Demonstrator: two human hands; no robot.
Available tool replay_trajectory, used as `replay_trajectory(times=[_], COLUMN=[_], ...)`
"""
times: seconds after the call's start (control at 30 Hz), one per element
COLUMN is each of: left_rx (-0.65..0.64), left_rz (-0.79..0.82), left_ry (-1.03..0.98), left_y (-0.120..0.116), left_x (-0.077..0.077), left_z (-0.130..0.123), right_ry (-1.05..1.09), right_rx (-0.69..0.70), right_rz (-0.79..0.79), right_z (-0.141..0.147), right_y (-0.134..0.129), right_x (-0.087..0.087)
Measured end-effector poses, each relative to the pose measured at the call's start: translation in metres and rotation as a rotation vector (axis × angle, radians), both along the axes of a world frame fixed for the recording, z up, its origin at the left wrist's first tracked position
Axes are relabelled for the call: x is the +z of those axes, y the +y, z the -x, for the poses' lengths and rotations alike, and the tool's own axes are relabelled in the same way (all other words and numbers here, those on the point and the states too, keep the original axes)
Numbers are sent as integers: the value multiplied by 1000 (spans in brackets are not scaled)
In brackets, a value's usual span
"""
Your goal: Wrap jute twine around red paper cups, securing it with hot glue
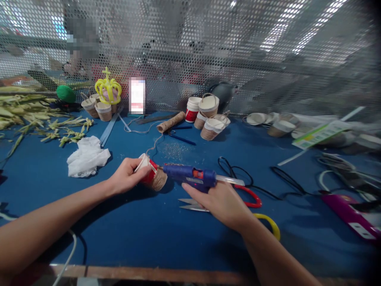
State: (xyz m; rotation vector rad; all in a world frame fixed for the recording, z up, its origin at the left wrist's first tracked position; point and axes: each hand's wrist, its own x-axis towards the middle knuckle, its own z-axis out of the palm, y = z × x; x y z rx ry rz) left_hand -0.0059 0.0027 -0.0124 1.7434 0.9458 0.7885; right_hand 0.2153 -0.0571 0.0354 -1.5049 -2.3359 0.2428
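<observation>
My left hand (130, 174) grips a red and white paper cup (152, 171) by its rim end, the cup tilted on its side. Brown twine is wound round the base of the cup, and a loose strand of it runs back to a twine roll (172, 122). In my right hand (222, 200) is a blue hot glue gun (190, 175) with a clear glue stick poking out behind. Its nozzle points left and is close to the cup's side; whether it touches, I cannot tell. Scissors (195, 205) with red and yellow handles lie beneath my right hand.
Twine-wrapped cups (211, 126) stand behind, more at the back left and right. A crumpled white cloth (87, 157) lies left, near dried husks (26, 105). Blue pens (183, 138), black cords (238, 171) and a purple power strip (348, 214) are about. Perforated metal mesh (178, 51) closes off the back.
</observation>
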Motion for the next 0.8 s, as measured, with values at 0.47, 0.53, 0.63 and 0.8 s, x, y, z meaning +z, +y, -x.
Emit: replay_trajectory(times=[0.47, 0.53, 0.63, 0.8], left_rx=[-19, -14, -12, -6], left_rz=[-12, -10, 5, -2], left_ry=[9, 8, -5, 11], left_y=[0, -1, -1, -1], left_x=[1, 1, 1, 0], left_z=[0, 0, 0, 0], right_ry=[209, 201, 163, 112], right_rx=[-150, -128, -57, -53], right_rz=[231, 213, 166, 107], right_z=[0, 0, -2, -1], right_y=[-5, -6, -6, -5], right_x=[-1, -2, -4, -4])
